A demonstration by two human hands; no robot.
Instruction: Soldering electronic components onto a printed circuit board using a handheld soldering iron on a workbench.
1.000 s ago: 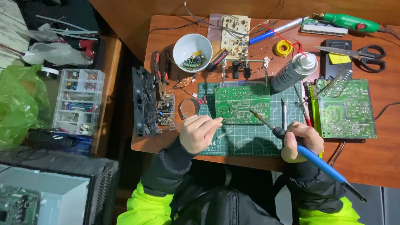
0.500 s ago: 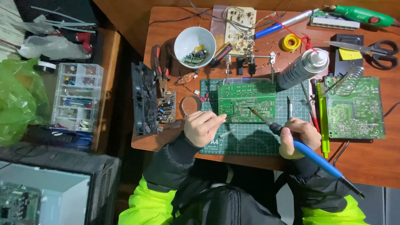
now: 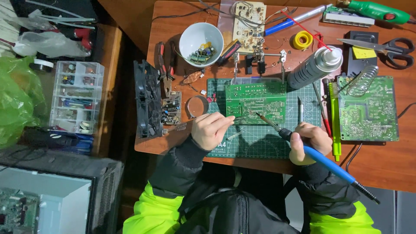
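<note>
**Soldering a green circuit board on the cutting mat**

Far left, off the table: green plastic bag (image 3: pixel 17 99), clear parts organiser (image 3: pixel 76 97) on a side shelf. At the table's left edge a black fan (image 3: pixel 145 99) stands on edge, a small board (image 3: pixel 171 107) just beside it. White bowl (image 3: pixel 201 39) with small parts sits near the back-left corner.

Left hand (image 3: pixel 212 130) rests on the green cutting mat (image 3: pixel 255 145) at the front edge, fingers pinched on a thin wire of solder; can't make the wire out clearly. Its tip reaches the lower-left edge of the green circuit board (image 3: pixel 256 103), which lies flat on the mat, mid-table.

Right hand (image 3: pixel 308 141) is closed around the blue-handled soldering iron (image 3: pixel 299 143); the tip touches the board's lower edge, near the left fingertips.

Right of the mat: spray can (image 3: pixel 314 67) lying tilted, yellow-green tool (image 3: pixel 334 117), second green board (image 3: pixel 368 110) near the right edge, scissors (image 3: pixel 385 45) at the back-right corner.
</note>
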